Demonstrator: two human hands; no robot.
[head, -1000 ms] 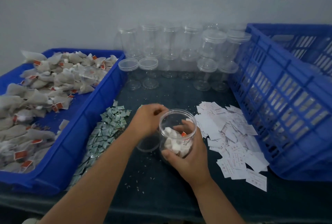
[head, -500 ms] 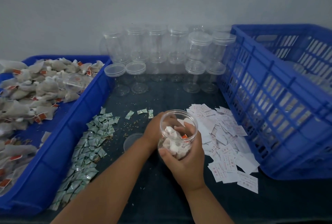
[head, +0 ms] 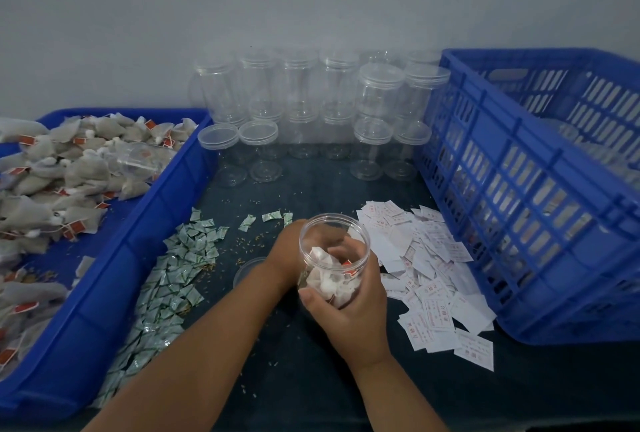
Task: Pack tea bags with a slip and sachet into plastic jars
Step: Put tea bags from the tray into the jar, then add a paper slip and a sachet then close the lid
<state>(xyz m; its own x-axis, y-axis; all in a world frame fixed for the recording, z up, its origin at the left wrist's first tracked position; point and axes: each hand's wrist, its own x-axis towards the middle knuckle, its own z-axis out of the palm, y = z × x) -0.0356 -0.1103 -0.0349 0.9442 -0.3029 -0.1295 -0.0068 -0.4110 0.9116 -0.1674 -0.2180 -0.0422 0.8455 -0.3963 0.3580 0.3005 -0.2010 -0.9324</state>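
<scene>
A clear plastic jar point(head: 334, 251) with several tea bags inside is tilted above the dark table, its mouth open toward me. My right hand point(head: 353, 307) wraps around it from below and the right. My left hand point(head: 287, 255) presses against the jar's left side, its fingers hidden behind the jar. The jar's clear lid point(head: 247, 268) lies on the table just left of my left wrist. Green sachets point(head: 173, 279) are scattered to the left, white slips point(head: 429, 268) to the right. Loose tea bags point(head: 62, 175) fill the blue tray point(head: 114, 279) at far left.
Several empty lidded jars point(head: 346, 112) stand stacked against the back wall. A blue slatted crate point(head: 540, 209) sits at the right, holding clear jars. Another jar point(head: 145, 161) lies on its side among the tea bags in the tray. Tea crumbs dot the table.
My left hand came from over the sachets to the jar's left side. The jar stayed in my right hand, and the view shifted slightly right.
</scene>
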